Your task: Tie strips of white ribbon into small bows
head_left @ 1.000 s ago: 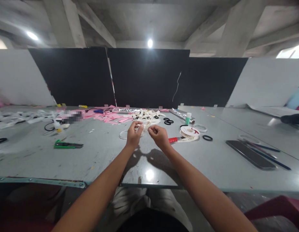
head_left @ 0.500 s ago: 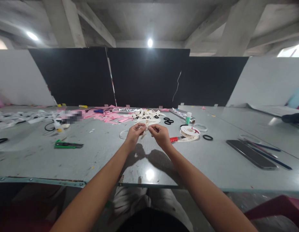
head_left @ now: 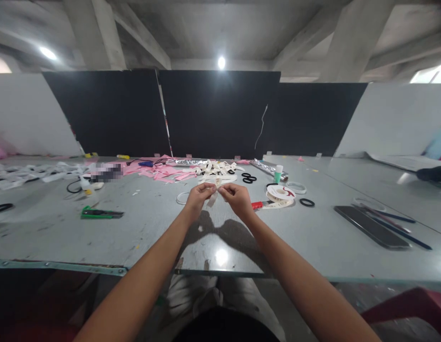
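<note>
Hands closed in since a sec ago: they were apart w/ a gap, now left hand [head_left: 196,199] and right hand [head_left: 237,198] nearly touch, fingertips together, both pinching a small cream ribbon piece [head_left: 213,195] held just above the tabletop [head_left: 152,228]. Its tail hangs down btwn them. Just behind sits a pile of cream bows [head_left: 216,168], pink scraps [head_left: 163,172] to the left of that. Ribbon spool [head_left: 279,195] near the right hand, red-handled tool [head_left: 258,205] beside it. Green cutter [head_left: 99,214] well off left, phone [head_left: 370,227] far right.
</note>
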Motion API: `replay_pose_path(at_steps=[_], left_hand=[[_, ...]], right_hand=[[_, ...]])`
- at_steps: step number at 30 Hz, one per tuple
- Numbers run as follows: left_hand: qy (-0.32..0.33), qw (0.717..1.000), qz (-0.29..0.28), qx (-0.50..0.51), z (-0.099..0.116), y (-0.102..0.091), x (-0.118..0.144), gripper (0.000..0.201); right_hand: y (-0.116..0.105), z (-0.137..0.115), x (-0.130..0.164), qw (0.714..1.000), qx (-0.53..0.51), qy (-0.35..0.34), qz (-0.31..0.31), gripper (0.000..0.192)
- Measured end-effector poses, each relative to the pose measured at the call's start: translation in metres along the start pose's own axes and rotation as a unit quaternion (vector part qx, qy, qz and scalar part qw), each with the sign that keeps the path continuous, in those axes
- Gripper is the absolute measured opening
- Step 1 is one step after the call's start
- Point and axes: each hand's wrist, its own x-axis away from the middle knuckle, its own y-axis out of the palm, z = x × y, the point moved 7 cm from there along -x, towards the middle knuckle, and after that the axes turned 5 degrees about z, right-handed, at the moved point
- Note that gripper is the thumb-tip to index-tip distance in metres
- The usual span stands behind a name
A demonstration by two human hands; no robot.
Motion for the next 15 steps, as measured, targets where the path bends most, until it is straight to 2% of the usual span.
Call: replay_pose_path(at_steps=[15], left_hand=[[-0.029,0.999,-0.009,0.037,0.0017,0.0051,0.0041,0.026]], right_hand=[[0.001,0.0008,0.0002,1.0,-0.007,-0.004,0.003,0.028]])
